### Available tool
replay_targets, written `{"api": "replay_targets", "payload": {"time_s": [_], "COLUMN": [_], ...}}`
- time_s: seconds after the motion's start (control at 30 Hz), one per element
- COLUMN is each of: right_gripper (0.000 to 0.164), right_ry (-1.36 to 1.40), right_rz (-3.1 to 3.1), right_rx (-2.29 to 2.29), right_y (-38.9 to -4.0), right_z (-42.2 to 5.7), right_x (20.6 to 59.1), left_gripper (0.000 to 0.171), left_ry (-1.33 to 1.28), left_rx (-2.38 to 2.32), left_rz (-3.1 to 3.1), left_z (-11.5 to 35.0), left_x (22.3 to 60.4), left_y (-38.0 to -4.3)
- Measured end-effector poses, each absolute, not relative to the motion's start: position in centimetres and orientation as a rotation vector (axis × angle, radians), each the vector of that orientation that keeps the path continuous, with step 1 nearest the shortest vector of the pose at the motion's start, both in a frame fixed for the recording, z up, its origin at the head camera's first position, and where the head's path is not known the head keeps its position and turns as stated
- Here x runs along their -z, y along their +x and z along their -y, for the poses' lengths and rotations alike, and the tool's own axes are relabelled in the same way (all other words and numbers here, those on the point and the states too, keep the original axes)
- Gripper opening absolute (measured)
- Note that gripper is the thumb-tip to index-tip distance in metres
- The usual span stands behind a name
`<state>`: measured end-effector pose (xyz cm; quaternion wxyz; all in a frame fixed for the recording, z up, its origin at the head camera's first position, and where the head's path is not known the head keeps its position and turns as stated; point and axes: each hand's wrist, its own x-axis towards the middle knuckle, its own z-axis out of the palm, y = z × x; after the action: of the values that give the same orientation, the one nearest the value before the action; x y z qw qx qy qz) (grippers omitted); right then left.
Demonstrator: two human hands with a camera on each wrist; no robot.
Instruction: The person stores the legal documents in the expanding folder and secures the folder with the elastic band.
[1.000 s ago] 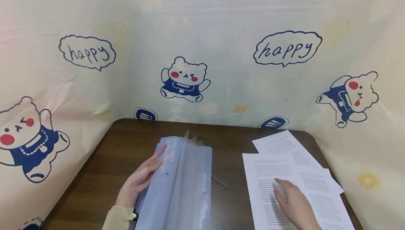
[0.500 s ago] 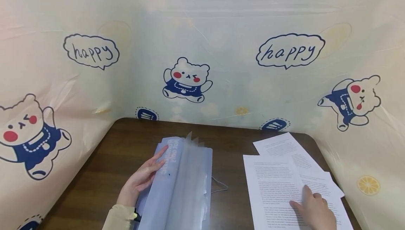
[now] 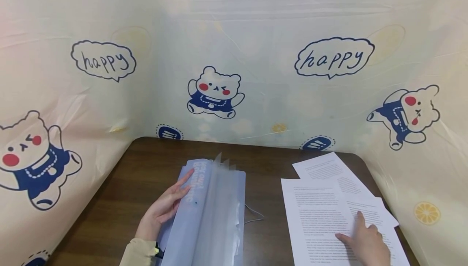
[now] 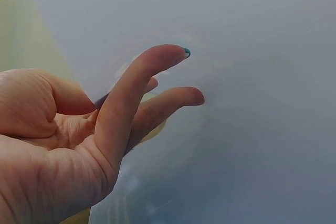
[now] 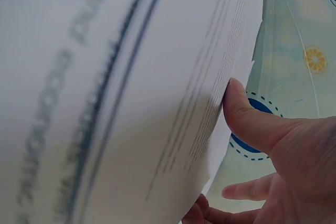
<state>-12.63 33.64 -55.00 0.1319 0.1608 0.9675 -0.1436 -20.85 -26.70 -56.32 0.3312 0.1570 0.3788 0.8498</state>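
A light-blue plastic folder [image 3: 195, 201] with clear sleeves [image 3: 219, 201] stands partly opened at mid-table. My left hand [image 3: 164, 203] grips the left cover near its edge, two fingers lying across its outside. In the left wrist view, the left hand [image 4: 121, 114] has its bent fingers against the pale cover [image 4: 262, 103], with the cover's edge at the thumb. At the right, my right hand [image 3: 367, 239] touches printed sheets [image 3: 318, 217], thumb and index finger spread apart. In the right wrist view, the right hand's thumb [image 5: 241, 103] presses on the bowed printed sheet [image 5: 157, 77].
Another printed sheet [image 3: 318, 166] lies at an angle behind the front ones. A thin elastic cord [image 3: 256, 213] sticks out from the folder's right side onto the dark wooden table [image 3: 263, 160]. A patterned cloth [image 3: 270, 55] hangs around the table's back and sides.
My right hand has slid to the right over the sheets, from the left page to where the pages overlap. The left hand and the folder stay almost where they were.
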Motion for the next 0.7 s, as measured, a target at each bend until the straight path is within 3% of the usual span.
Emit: {"api": "replay_targets", "payload": {"time_s": [0.2,0.37,0.57,0.7], "right_gripper": [0.136,0.130,0.096,0.076], "right_ry": [0.443,0.449,0.432,0.298], "right_rz": [-2.786,-2.765,-2.724,-2.579], "right_rx": [0.446,0.490,0.700,1.089], "right_y": [-12.66,-12.75,-12.71,-12.69], "right_z": [-33.56,-33.49,-33.79,-34.33], "right_x": [55.55,55.64,55.17,54.99], "left_gripper": [0.068,0.068,0.069,0.068], "left_ry": [0.393,0.376,0.349,0.340], "left_rx": [-2.235,-2.237,-2.235,-2.236], "left_rz": [-0.966,-0.989,-1.021,-1.027], "left_z": [26.72,26.66,26.53,26.47], "left_x": [56.35,56.41,56.39,56.30], "left_y": [-20.71,-20.65,-20.53,-20.48]}}
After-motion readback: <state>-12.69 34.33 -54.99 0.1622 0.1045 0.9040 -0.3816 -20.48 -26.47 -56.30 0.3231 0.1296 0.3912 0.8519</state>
